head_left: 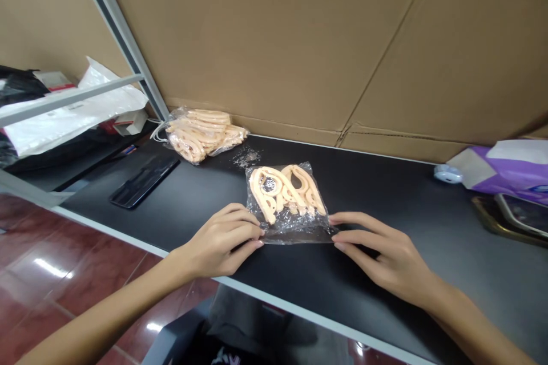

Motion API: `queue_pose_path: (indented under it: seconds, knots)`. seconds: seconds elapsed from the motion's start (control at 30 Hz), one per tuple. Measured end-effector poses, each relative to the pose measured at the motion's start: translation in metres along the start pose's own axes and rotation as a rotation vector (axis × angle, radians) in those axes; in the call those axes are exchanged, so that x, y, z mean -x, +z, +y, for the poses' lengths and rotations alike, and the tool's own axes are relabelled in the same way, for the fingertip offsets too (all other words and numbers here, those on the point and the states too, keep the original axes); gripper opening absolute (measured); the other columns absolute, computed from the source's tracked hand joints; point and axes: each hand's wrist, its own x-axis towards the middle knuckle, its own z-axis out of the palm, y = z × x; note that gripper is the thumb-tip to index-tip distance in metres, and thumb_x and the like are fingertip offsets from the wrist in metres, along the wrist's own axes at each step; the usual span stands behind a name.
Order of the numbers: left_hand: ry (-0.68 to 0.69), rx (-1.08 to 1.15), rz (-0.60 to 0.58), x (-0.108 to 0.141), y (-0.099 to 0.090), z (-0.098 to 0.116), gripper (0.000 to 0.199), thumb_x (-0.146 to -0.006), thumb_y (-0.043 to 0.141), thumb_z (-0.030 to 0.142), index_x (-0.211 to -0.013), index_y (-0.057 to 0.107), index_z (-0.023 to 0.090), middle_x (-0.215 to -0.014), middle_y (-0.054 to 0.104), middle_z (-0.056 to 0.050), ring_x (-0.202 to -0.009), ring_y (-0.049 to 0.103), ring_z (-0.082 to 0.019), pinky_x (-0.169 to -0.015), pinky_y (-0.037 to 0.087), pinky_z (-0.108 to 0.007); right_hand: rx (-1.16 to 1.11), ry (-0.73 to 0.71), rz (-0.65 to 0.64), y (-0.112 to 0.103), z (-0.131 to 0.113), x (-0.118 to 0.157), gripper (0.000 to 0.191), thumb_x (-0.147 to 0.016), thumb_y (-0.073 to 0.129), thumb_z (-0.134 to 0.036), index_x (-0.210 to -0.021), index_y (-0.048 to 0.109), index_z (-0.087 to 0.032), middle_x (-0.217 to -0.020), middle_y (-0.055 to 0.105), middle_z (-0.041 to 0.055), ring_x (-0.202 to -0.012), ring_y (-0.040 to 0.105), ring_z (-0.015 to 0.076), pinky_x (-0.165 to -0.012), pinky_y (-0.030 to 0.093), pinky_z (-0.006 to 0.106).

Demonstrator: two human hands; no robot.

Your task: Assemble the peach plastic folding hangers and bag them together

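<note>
A clear plastic bag with pale orange curved pieces inside lies on the black table, its flat edge toward me. My left hand pinches the near left corner of this bag between closed fingers. At the near right corner, my right hand grips the plastic with its fingertips. The pieces sit in the far part of the bag, and the part between my hands is flat and see-through.
Behind on the left is a fuller bag of similar pieces, with small crumbs beside it. A black phone lies at left. At right are a purple package, a light blue object and another phone. Cardboard stands behind.
</note>
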Motion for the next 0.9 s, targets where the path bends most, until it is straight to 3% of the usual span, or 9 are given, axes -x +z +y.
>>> queue_pose_path:
  seconds: [0.1, 0.27, 0.4, 0.57, 0.7, 0.9]
  knots:
    - [0.02, -0.032, -0.016, 0.004, -0.003, -0.003, 0.011, -0.093, 0.062, 0.012, -0.102, 0.064, 0.016, -0.088, 0.073, -0.006, -0.089, 0.069, -0.018, -0.092, 0.054, -0.04, 0.019, -0.028, -0.032, 0.002, -0.002, 0.002, 0.019, -0.092, 0.061, -0.011, -0.103, 0.07, -0.024, -0.124, 0.071, 0.0092, -0.111, 0.069, 0.0238, -0.09, 0.059, 0.037]
    - [0.075, -0.077, -0.025, 0.009, -0.005, -0.008, 0.009, -0.093, 0.061, 0.011, -0.099, 0.064, 0.015, -0.084, 0.073, -0.005, -0.086, 0.07, -0.018, -0.092, 0.053, -0.039, 0.015, -0.074, -0.122, 0.005, 0.001, 0.005, 0.03, -0.094, 0.058, -0.008, -0.117, 0.065, -0.025, -0.111, 0.077, 0.0031, -0.111, 0.07, 0.0214, -0.105, 0.052, 0.044]
    - [0.051, -0.056, 0.005, 0.009, -0.005, -0.009, 0.007, -0.093, 0.06, 0.011, -0.094, 0.064, 0.016, -0.082, 0.072, -0.004, -0.082, 0.068, -0.017, -0.09, 0.052, -0.038, -0.057, 0.039, -0.087, 0.007, 0.0, 0.006, 0.026, -0.096, 0.056, -0.012, -0.113, 0.068, -0.027, -0.112, 0.076, 0.0031, -0.104, 0.07, 0.0186, -0.098, 0.054, 0.038]
    - [-0.227, 0.076, 0.138, 0.002, 0.0, -0.002, 0.012, -0.091, 0.064, 0.015, -0.08, 0.062, 0.017, -0.075, 0.069, 0.0, -0.069, 0.062, -0.013, -0.082, 0.049, -0.033, -0.235, 0.323, -0.035, 0.011, -0.007, 0.001, 0.015, -0.097, 0.058, -0.024, -0.096, 0.073, -0.027, -0.093, 0.075, 0.0006, -0.093, 0.069, 0.0167, -0.083, 0.054, 0.029]
    - [-0.508, 0.13, 0.16, -0.005, 0.003, 0.006, 0.021, -0.09, 0.066, 0.023, -0.071, 0.063, 0.018, -0.064, 0.07, 0.005, -0.062, 0.061, -0.011, -0.078, 0.045, -0.03, -0.299, 0.559, -0.056, 0.011, -0.015, -0.009, 0.027, -0.096, 0.057, -0.039, -0.08, 0.074, -0.025, -0.083, 0.071, 0.0011, -0.079, 0.068, 0.0161, -0.074, 0.05, 0.029]
    - [-0.741, 0.124, 0.155, -0.008, 0.006, 0.012, 0.03, -0.089, 0.067, 0.027, -0.061, 0.059, 0.017, -0.06, 0.068, 0.004, -0.06, 0.061, -0.01, -0.064, 0.043, -0.025, -0.232, 0.686, -0.074, 0.016, -0.019, -0.018, 0.039, -0.091, 0.056, -0.048, -0.063, 0.068, -0.024, -0.073, 0.069, 0.002, -0.073, 0.064, 0.0185, -0.073, 0.045, 0.034]
